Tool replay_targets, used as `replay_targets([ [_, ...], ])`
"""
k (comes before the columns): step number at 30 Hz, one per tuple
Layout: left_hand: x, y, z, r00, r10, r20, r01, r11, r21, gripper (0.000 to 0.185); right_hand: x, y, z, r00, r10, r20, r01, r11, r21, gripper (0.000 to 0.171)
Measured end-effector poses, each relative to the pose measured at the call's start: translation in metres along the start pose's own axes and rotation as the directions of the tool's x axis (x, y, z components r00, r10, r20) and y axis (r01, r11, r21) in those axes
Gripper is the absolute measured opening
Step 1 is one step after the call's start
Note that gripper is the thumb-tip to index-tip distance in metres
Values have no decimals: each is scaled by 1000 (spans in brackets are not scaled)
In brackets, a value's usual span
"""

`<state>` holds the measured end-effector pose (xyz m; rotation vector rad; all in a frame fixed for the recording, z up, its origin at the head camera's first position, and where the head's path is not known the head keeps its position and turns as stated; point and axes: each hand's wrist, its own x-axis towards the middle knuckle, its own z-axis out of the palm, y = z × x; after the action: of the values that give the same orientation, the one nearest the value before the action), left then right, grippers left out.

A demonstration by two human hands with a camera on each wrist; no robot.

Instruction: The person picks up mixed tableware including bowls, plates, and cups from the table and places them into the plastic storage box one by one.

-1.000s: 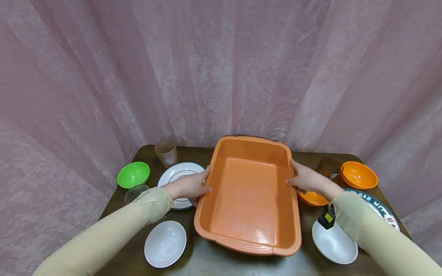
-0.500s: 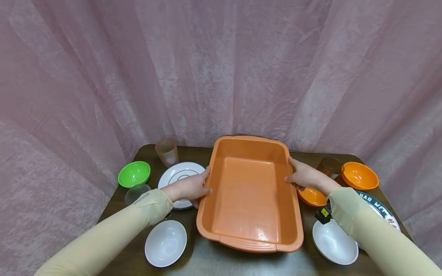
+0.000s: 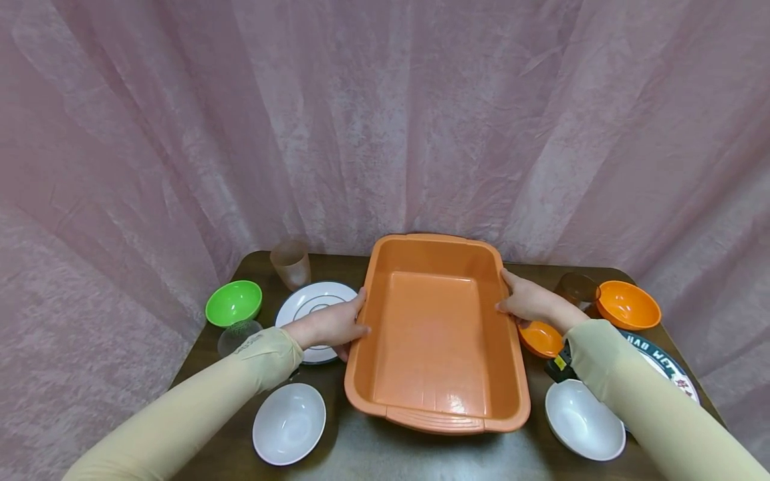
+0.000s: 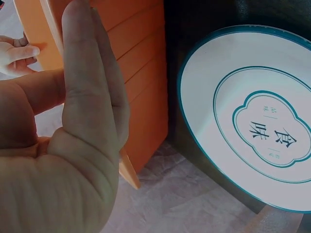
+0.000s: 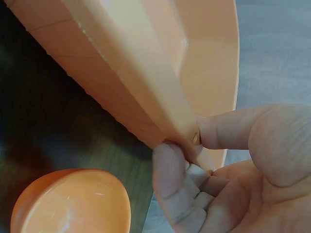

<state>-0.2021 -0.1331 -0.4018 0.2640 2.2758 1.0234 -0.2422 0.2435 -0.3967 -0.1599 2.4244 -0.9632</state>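
Orange tub (image 3: 438,334), green bowl (image 3: 233,302)

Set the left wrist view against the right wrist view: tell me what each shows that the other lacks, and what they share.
Only the left wrist view shows the white plate with its teal ring and characters, and the left hand gripping the rim with fingers straight along the outer wall. Only the right wrist view shows the small orange bowl and the right hand pinching the rim. Both show the orange tub and the dark table.
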Motion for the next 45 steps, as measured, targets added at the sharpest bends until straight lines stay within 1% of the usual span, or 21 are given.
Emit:
replay_targets([
  [5,0,-1,-1,1000,2,3,-2,1000,-11,87,1,-1,1,1000,0,5,0,998,57,89],
  [8,2,-1,-2,1000,-6,9,6,1000,-20,91,1,-1,1,1000,2,0,-2,997,73,87],
  [13,10,2,-9,999,-13,35,13,1000,-18,100,3,-1,3,1000,-5,-13,5,998,69,87],
  [15,15,4,-12,999,-19,38,19,1000,1,101,3,-2,3,1000,-9,-13,10,998,66,88],
  [19,24,4,-15,999,-51,6,50,998,42,95,4,-2,3,1000,-1,-19,2,999,53,89],
  [22,30,2,-17,998,-58,-22,60,997,53,90,6,-3,4,1000,10,-22,-9,999,50,90],
  [25,33,1,-19,998,-55,-23,56,997,49,89,8,-3,4,1000,21,-22,-20,999,45,91],
  [31,31,0,-20,999,-53,4,53,998,16,91,10,-4,5,1000,25,-11,-25,999,26,92],
  [37,25,-1,-19,998,-53,28,54,998,-38,92,7,-4,6,1000,11,-5,-11,1000,22,90],
  [41,22,-1,-18,999,-31,36,32,999,-31,92,5,-4,7,1000,1,0,-1,1000,27,89],
  [45,19,-1,-17,999,-31,35,31,999,-16,93,4,-5,8,1000,-4,4,4,1000,17,89],
])
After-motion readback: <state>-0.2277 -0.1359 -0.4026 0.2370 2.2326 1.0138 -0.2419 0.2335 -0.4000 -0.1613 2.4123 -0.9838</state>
